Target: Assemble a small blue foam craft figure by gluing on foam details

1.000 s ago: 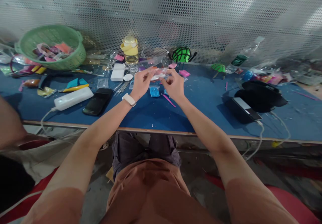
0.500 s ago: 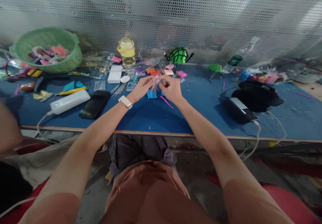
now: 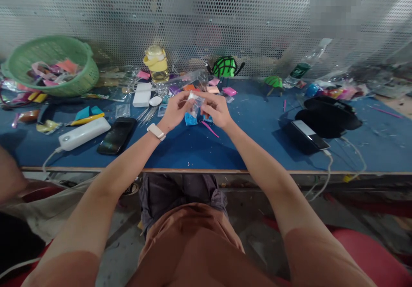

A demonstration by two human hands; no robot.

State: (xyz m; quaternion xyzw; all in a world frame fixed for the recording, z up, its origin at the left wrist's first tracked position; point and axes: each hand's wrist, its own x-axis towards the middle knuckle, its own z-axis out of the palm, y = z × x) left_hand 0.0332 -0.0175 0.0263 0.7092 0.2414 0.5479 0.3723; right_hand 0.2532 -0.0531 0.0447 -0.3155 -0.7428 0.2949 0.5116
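Observation:
Between my two hands is a small clear plastic bag (image 3: 197,101) with something whitish in it. My left hand (image 3: 176,111) grips its left side with the fingers closed. The fingers of my right hand (image 3: 216,110) pinch the bag from the right. Just below, a blue packet (image 3: 191,119) lies on the table, and a thin pink stick tool (image 3: 210,129) rests beside it. Small pink, orange and peach packets (image 3: 229,91) lie behind my hands. A white spoon-like piece (image 3: 155,101) and a white box (image 3: 142,95) are left of them.
A green basket (image 3: 77,78) of scraps stands at the back left. A black phone (image 3: 117,135) and a white power bank (image 3: 84,134) lie at left. A yellow-lidded bottle (image 3: 157,63) and a green umbrella-like piece (image 3: 273,82) stand behind. At right are a cabled device (image 3: 309,135) and a water bottle (image 3: 301,70).
The clear bag is now spread more openly between my hands, and my fingers have shifted on it. The whole view has swung slightly, so the table's things appear a little further left.

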